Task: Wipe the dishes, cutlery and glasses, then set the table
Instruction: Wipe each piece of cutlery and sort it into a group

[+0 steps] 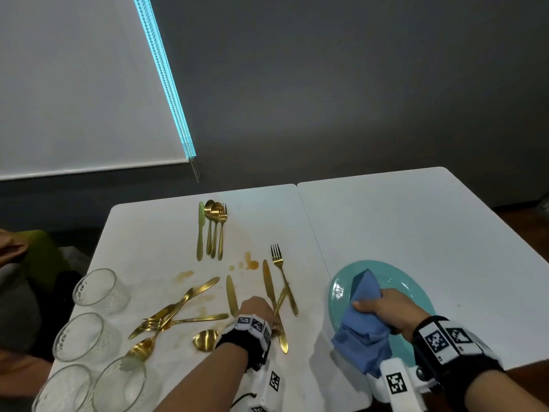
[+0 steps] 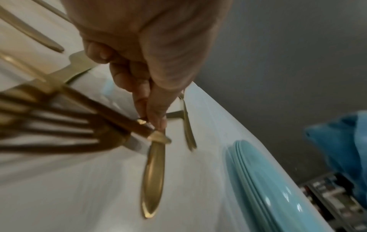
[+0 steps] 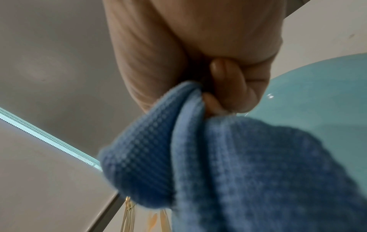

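My left hand (image 1: pixel 269 312) pinches the handle of a gold fork (image 2: pixel 83 125) low over the white table (image 1: pixel 166 227); its tines point back under my wrist. A gold knife (image 2: pixel 154 172) lies flat just beneath my fingertips (image 2: pixel 158 120). My right hand (image 1: pixel 386 306) grips a bunched blue cloth (image 1: pixel 364 334) (image 3: pixel 228 164) over a stack of teal plates (image 1: pixel 395 276) (image 2: pixel 258 180) (image 3: pixel 321 94). Loose gold cutlery (image 1: pixel 181 304) lies scattered left of my left hand. Another fork (image 1: pixel 282 272) and a knife (image 1: pixel 231 294) lie beside it.
Several clear glasses (image 1: pixel 99 288) stand at the table's near left corner. A tidy row of gold cutlery (image 1: pixel 211 230) lies near the far edge. Orange stains (image 1: pixel 251 263) mark the middle. A second white table (image 1: pixel 416 221) adjoins on the right under the plates.
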Motion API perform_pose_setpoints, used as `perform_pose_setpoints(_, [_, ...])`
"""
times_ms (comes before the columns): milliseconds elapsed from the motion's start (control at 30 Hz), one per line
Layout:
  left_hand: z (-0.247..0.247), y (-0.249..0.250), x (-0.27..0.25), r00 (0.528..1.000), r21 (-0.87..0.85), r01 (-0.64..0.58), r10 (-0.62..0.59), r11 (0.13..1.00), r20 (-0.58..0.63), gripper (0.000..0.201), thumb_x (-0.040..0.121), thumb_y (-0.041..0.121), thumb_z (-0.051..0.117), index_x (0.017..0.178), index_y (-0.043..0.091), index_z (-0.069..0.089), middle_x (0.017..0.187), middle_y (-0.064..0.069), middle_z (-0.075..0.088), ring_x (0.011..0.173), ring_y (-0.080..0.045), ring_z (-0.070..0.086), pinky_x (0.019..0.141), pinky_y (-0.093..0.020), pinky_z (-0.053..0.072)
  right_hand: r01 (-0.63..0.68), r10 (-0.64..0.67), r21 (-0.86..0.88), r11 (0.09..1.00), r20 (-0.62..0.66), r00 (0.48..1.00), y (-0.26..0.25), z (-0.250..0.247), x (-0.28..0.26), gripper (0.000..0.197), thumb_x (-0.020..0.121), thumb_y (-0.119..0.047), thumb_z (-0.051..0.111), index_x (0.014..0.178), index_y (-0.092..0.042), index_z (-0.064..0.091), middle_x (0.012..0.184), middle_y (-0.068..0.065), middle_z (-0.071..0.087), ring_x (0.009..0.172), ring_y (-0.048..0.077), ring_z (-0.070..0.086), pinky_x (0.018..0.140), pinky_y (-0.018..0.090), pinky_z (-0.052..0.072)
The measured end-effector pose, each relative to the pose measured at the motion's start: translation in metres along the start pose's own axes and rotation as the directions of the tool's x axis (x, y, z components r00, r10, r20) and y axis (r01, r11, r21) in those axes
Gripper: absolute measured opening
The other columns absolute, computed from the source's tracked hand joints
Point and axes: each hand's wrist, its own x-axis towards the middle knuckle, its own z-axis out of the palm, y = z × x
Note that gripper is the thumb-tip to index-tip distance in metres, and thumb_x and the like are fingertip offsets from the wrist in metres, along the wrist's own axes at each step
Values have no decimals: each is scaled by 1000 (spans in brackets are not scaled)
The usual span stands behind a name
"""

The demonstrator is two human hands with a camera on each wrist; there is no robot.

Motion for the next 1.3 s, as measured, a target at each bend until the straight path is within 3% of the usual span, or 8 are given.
perform_pose_setpoints(100, [-9, -5, 2, 999, -195, 37, -31, 980, 35, 22, 87, 14, 59, 105, 7, 70, 109, -8, 70, 104, -22, 66, 87, -27, 53, -8, 8, 19, 1000, 18, 1000, 3, 1, 0, 21, 81, -21, 71, 91, -5, 63, 77, 8, 64, 62, 19, 56, 47, 21, 37])
perform_pose_setpoints(233, [-20, -2, -1, 992, -517, 123, -110, 847, 55, 18, 84, -4, 62, 71, 7, 60, 77, -12, 69, 80, -28, 71, 84, -40, 57, 6, -7, 34, 999, 30, 1000, -4, 6, 0, 28, 80, -18, 72, 99, 1, 63, 90, 15, 67, 71, 23, 60, 52, 23, 42])
perform_pose_setpoints(367, [-24, -2, -8, 991, -664, 128, -121, 737, 58, 18, 87, -8, 57, 80, 8, 57, 75, -10, 64, 64, -20, 67, 58, -28, 59, 32, -32, 14, 999, 43, 999, -17, 16, 2, 25, 81, -20, 71, 96, -1, 63, 84, 11, 65, 68, 19, 58, 49, 22, 40])
perform_pose_setpoints(600, [-38, -7, -6, 996, -480, 7, -49, 877, -75, 15, 88, 14, 63, 102, 13, 65, 90, 1, 59, 80, -13, 55, 56, -11, 42, 71, -68, -42, 997, 66, 996, -30, 32, 8, 23, 82, -22, 70, 91, -3, 61, 77, 7, 60, 64, 16, 55, 48, 22, 38])
perform_pose_setpoints(800, [-68, 2, -5, 986, -455, -110, 39, 884, -162, 8, 84, 23, 67, 90, 21, 63, 97, -1, 69, 96, -18, 62, 88, -23, 45, 178, -164, -79, 981, 160, 973, -53, 46, 5, 21, 88, -31, 63, 83, -12, 56, 70, 1, 55, 58, 12, 49, 44, 18, 35])
perform_pose_setpoints(1067, [-101, 42, -24, 958, -628, -287, 228, 723, -175, 23, 82, 11, 65, 66, 25, 56, 79, 3, 62, 82, -15, 56, 75, -25, 44, 377, -327, -214, 901, 237, 915, -101, 98, 8, 22, 87, -40, 61, 90, -18, 59, 94, 7, 66, 81, 18, 61, 67, 24, 48])
perform_pose_setpoints(1200, [-119, 40, -17, 954, -658, -299, 224, 691, -198, 23, 83, 14, 66, 67, 24, 54, 76, 5, 61, 70, -9, 53, 62, -17, 41, 325, -278, -337, 884, 180, 943, -112, 107, 17, 38, 82, -49, 62, 82, -11, 60, 91, 12, 66, 77, 21, 61, 61, 25, 46])
perform_pose_setpoints(1300, [-122, 39, -14, 955, -633, -296, 234, 716, -182, 18, 85, 16, 65, 72, 22, 55, 85, 0, 63, 79, -13, 56, 70, -21, 44, 331, -258, -416, 847, 221, 940, -120, 103, 19, 34, 81, -43, 65, 89, -10, 60, 92, 10, 64, 77, 19, 58, 56, 20, 42])
